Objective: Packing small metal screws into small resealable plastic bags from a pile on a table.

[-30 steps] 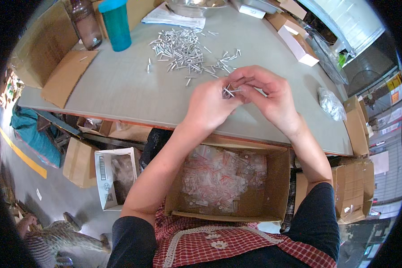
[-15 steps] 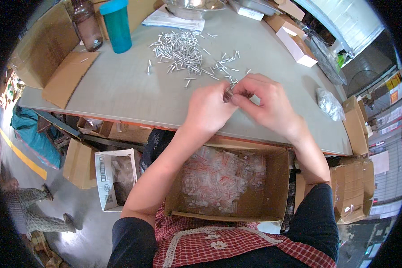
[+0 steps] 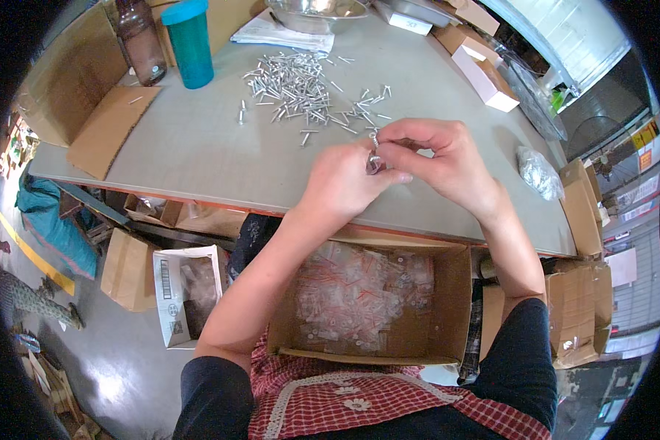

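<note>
Above the table's near edge my two hands meet. My left hand (image 3: 341, 180) is curled closed, with small shiny metal pieces (image 3: 375, 163) showing at the thumb side. Pinched at that spot, thumb and forefinger of my right hand (image 3: 440, 158) touch a small silver piece (image 3: 374, 138); its exact kind is too small to tell. Beyond the hands lies a loose pile of short silver pins with heads (image 3: 293, 84), like rivets or screws. Below my forearms an open cardboard box (image 3: 447, 330) holds many small clear plastic bags with red stripes (image 3: 352, 293).
On the grey table (image 3: 198, 139) stand a teal lidded cup (image 3: 189, 48), a brown bottle (image 3: 139, 44) and a metal bowl (image 3: 319, 11) by folded paper (image 3: 282, 33). A clear plastic bag (image 3: 539, 172) lies right. A white box (image 3: 170, 293) sits lower left. Another person's leg (image 3: 40, 299) shows far left.
My right fingers have shifted slightly and now pinch beside a silver piece above my left fist. My left thumb now reaches out to the right. The person at far left has moved leftward.
</note>
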Demonstrator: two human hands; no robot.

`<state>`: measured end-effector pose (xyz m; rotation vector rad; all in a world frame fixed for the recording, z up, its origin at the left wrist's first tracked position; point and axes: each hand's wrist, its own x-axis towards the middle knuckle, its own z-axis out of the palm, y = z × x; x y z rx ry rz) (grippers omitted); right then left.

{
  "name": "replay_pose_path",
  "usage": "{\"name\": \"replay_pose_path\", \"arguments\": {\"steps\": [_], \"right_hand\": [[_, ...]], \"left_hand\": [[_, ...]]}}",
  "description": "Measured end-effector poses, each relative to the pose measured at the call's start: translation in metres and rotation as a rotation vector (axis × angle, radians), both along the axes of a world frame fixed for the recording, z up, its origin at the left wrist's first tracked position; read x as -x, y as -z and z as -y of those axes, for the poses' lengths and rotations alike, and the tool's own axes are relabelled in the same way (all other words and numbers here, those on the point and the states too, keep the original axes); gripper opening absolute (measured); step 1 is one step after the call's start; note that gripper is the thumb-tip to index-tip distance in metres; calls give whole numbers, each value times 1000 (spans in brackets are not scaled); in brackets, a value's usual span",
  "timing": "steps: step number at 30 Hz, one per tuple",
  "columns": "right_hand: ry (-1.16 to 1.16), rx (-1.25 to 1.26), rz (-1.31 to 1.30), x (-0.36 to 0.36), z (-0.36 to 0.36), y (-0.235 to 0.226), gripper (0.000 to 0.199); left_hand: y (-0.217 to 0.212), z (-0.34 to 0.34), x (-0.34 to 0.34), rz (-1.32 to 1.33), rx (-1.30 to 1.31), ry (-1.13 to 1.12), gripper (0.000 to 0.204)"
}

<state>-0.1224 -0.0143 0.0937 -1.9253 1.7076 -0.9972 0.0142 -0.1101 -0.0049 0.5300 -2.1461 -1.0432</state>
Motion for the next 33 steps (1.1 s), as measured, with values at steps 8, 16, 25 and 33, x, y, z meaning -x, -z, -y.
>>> {"name": "replay_pose_path", "arguments": {"steps": [8, 16, 25, 33], "right_hand": [[-6, 198, -347, 1, -2, -3, 12], [80, 98, -364, -5, -4, -1, 9], [52, 238, -377, -4, -6, 7, 12], [-272, 253, -693, -5, -3, -11, 12]], "left_hand": [[-2, -1, 0, 13, -73, -17, 31], [-2, -1, -2, 17, -162, -57, 26], [-9, -7, -5, 21, -6, -135, 26], [9, -7, 0, -108, 178, -60, 31]]}}
